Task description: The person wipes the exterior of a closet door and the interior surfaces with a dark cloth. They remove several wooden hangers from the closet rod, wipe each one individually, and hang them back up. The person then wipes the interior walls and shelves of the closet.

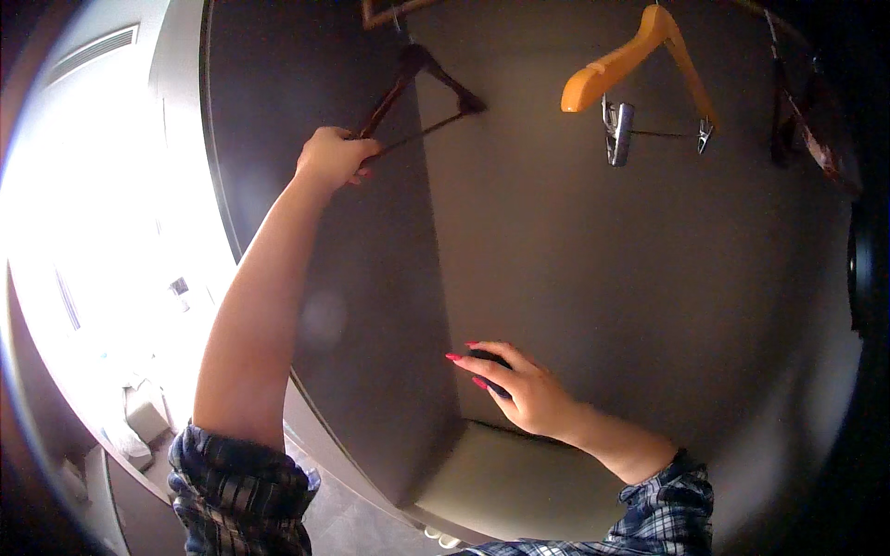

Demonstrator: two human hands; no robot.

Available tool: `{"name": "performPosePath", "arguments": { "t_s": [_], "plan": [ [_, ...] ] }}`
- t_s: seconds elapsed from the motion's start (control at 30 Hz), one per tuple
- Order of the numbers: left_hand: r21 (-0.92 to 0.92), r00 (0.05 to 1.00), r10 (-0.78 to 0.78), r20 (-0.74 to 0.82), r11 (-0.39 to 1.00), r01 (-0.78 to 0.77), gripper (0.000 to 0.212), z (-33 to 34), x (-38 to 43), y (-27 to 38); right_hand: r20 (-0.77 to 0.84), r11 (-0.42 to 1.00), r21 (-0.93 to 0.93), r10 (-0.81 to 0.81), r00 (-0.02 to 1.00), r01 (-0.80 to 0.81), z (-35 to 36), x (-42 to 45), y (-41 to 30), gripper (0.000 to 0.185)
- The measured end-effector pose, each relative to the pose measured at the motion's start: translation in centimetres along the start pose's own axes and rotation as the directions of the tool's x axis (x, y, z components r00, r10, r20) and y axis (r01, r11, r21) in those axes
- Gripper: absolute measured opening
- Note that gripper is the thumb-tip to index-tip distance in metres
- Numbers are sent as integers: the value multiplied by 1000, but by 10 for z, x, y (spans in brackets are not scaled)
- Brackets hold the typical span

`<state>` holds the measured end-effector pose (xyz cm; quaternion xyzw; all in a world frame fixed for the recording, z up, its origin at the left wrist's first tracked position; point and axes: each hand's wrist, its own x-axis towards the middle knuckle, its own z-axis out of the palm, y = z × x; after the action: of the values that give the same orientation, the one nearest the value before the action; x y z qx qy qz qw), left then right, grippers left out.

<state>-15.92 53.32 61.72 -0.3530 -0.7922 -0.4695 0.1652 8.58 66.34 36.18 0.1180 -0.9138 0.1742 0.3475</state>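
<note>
At the upper left, my left hand (334, 158) is closed around the near end of a dark wooden clothes hanger (410, 66), which has a thin bar across its bottom. The hanger's hook goes up towards the top edge of the view. Lower down, my right hand (525, 386) holds a small black object (492, 375). Fingers cover most of that object, so its kind cannot be told. Up and to the right hangs a light orange wooden hanger (626, 59) with metal clips (619, 132) on a thin rod. Neither hand touches it.
Further dark hangers (810, 125) hang at the far right in shadow. The wardrobe's left side panel (334, 278) meets its back wall (591, 264); a pale base (514, 479) lies below. White slippers (445, 537) show at the bottom. A bright room with an air vent (94, 54) opens left.
</note>
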Motion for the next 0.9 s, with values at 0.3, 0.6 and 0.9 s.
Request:
{"name": "performPosePath", "arguments": {
  "t_s": [0.3, 0.6, 0.9],
  "plan": [
    [109, 917, 105, -386, 992, -68, 37, -9, -17, -3, 3, 988, 121, -100, 995, 99, 3, -5, -4, 69],
    [-442, 993, -4, -116, 896, -48, 32, -5, -208, -53, -25, 244, 965, 444, 896, -93, 32, -24, 31, 41],
    [-737, 860, -462, 216, 500, 454, 70, -19, -490, -82, 509, -719, 684, 349, 787, -124, 50, 28, -22, 59]
  ]
}}
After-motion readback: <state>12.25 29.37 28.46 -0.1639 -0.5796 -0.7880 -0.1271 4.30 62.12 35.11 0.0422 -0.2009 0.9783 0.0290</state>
